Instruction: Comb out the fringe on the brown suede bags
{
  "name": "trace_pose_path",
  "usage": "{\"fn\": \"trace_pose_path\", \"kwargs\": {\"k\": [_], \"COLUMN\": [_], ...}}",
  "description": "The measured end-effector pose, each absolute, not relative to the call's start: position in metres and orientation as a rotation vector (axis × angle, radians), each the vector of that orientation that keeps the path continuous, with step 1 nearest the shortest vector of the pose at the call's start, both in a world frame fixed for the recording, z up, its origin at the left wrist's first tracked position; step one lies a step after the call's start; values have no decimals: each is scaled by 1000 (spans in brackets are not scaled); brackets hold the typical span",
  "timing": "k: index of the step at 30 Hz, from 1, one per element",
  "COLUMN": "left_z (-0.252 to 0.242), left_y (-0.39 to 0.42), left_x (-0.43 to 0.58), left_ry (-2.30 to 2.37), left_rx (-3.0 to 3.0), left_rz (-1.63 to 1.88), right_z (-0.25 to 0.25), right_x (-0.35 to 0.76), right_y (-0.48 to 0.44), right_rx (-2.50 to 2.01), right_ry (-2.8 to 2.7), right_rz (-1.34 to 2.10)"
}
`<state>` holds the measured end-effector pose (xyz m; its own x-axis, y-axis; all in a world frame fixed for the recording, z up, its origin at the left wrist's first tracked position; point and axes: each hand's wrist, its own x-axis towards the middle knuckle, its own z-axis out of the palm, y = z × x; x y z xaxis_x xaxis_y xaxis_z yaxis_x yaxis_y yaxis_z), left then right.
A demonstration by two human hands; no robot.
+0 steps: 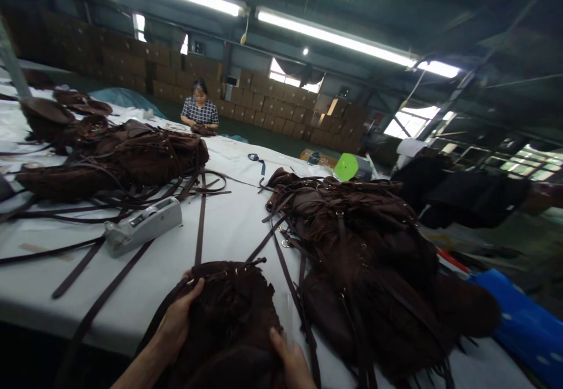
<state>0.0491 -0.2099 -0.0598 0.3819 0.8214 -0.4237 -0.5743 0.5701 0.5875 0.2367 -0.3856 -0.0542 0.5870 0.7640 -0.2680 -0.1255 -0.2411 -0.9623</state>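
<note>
A dark brown bag (233,318) with ruffled edges and small metal fittings is at the near side of the table, between my two hands. My left hand (178,318) grips its left upper edge, thumb on top and the other fingers mostly hidden behind it. At the bag's right edge, my right hand (291,357) closes on it with the thumb in front; its other fingers are largely out of sight. A pale, see-through strip (288,313) rises just above the right hand, too blurred to name. Straps trail from the bag over the white tabletop (233,213).
Heaped brown bags (365,260) lie close on the right, another pile (127,148) at left. A grey tape dispenser (145,225) stands among loose straps. Across the table a person (200,110) handles brown material. A blue bundle (519,324) sits at the right edge.
</note>
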Motion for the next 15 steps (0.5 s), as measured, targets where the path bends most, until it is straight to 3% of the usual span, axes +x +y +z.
{"fn": "trace_pose_path", "kwargs": {"k": [4, 7, 15], "left_z": [-41, -55, -119], "left_y": [-202, -191, -223], "left_x": [25, 7, 5], "left_ry": [607, 662, 655], "left_rx": [435, 396, 178], "left_rz": [996, 1031, 808], "right_z": [6, 37, 54], "right_x": [241, 247, 254], "right_y": [-351, -341, -327], "right_rx": [-1423, -1439, -1616], "right_ry": [-760, -1017, -1269], "right_rz": [741, 478, 268]}}
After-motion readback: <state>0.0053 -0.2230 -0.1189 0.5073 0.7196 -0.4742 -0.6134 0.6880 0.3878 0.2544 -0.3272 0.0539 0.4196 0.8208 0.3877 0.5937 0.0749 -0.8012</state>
